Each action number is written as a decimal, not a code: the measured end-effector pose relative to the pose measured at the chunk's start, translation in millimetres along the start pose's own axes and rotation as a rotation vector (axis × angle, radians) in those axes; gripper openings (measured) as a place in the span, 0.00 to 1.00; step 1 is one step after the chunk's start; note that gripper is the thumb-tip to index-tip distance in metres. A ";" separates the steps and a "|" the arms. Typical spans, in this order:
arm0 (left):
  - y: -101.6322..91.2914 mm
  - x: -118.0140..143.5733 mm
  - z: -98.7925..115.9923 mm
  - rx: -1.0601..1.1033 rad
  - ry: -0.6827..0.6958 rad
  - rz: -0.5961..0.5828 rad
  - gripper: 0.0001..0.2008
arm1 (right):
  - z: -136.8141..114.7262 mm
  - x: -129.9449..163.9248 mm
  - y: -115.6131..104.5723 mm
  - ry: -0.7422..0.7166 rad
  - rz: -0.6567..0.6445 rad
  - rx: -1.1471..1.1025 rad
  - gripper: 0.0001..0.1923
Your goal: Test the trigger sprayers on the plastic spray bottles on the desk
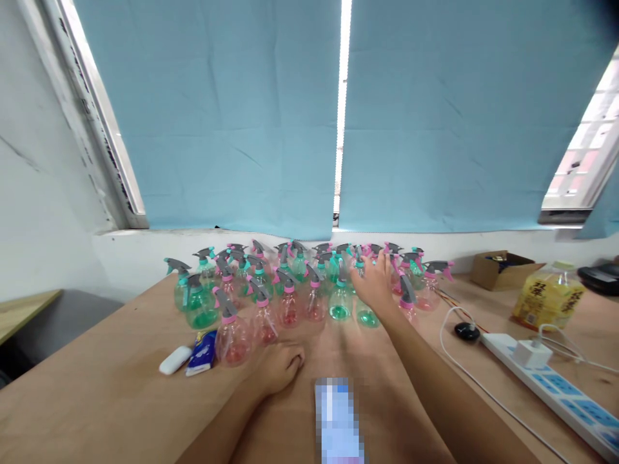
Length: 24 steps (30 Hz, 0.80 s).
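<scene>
"Green plastic: where's that spray bottle (368, 318)?"
"Partly behind the right hand (374, 282); gripped or not, I can't tell."
"Handling?"
"Probably light, slick, slightly squeezable; hold the neck."
"And the left hand (279, 368)?"
"Loosely curled on the table (120, 386), seemingly empty."

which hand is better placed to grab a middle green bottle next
Probably the right hand: it reaches in beside a green bottle, while the left hand rests in front of pink bottles.

The right hand (374, 278) reaches among spray bottles (289, 308) while the left hand (278, 368) lies curled on the table (116, 386).
</scene>
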<state>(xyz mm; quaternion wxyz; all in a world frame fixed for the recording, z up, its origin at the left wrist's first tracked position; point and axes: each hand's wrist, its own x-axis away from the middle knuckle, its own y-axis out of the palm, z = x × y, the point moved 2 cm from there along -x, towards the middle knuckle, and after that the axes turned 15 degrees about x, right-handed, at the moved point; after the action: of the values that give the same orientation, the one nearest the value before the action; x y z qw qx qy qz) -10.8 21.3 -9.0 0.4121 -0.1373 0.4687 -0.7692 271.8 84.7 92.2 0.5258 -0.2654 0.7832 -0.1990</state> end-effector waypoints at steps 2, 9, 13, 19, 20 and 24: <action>0.4 0.0 -0.3 0.005 -0.003 -0.002 0.09 | 10.2 -6.6 8.7 0.040 -0.104 0.014 0.26; 1.4 -0.3 -0.6 -0.023 -0.012 -0.003 0.09 | 20.7 1.1 15.0 0.001 -0.343 0.159 0.20; 0.8 0.0 -0.2 -0.025 -0.010 -0.007 0.09 | 12.6 8.2 1.6 -0.016 -0.410 0.267 0.21; 0.4 -0.7 0.4 0.012 0.000 0.005 0.10 | -2.6 16.8 -20.4 -0.118 -0.260 0.223 0.16; 0.3 -0.8 0.4 0.012 0.001 0.006 0.10 | -4.5 19.4 -23.0 -0.141 -0.199 0.167 0.14; -0.2 -0.5 0.7 0.004 0.000 0.000 0.10 | -13.3 35.2 -26.5 -0.309 0.006 -0.166 0.11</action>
<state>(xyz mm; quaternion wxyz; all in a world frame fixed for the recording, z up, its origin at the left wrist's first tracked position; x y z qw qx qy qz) -10.1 21.4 -8.4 0.4123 -0.1367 0.4672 -0.7701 254.1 42.5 87.5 0.6170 -0.3330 0.7075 -0.0889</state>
